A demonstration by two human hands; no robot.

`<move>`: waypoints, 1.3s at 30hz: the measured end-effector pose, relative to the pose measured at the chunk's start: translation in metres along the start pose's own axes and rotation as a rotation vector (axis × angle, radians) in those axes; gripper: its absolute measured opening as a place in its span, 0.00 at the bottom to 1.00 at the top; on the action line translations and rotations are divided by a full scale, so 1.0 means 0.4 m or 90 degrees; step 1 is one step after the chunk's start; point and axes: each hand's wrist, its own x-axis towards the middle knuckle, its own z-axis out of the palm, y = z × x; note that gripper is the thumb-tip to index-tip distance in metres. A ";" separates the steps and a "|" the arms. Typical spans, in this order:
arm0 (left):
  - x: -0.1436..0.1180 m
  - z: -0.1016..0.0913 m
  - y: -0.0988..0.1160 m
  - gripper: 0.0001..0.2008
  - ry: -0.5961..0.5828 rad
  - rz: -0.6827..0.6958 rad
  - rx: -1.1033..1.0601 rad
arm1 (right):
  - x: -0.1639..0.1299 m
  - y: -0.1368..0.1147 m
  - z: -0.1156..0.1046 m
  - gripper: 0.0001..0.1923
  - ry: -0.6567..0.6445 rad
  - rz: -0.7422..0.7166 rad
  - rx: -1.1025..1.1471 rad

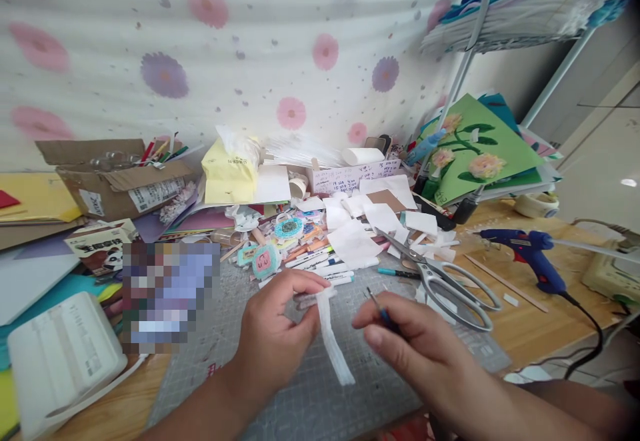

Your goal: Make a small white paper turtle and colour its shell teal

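White paper strip (pixel 332 338): long, narrow, finely ridged lengthwise, crepe-like. Upper end pinched between thumb and fingers of the left hand (pixel 275 328), with a crumpled, greyish-white bunch there. Free length slants down and rightward, slightly curved, over the grey cutting mat; lower end loose, cut nearly straight across. Contact with mat: cannot tell. Slim tool (pixel 384 314): metal tip, dark blue grip, held in the right hand (pixel 425 341), tip up and leftward, near strip, apart from it. Exact type hidden by fingers.
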 end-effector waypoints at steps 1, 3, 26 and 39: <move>0.000 -0.001 -0.001 0.05 0.000 -0.007 -0.006 | 0.003 0.002 0.015 0.09 -0.009 0.024 0.016; -0.002 -0.002 -0.003 0.05 -0.004 -0.018 -0.013 | 0.011 0.006 0.037 0.13 -0.021 0.077 0.071; -0.014 0.026 -0.014 0.12 -0.160 -0.324 -0.433 | 0.073 -0.026 -0.008 0.13 0.076 0.100 0.328; -0.020 0.029 -0.015 0.10 -0.163 -0.346 -0.510 | 0.073 -0.010 0.005 0.13 0.064 0.067 0.274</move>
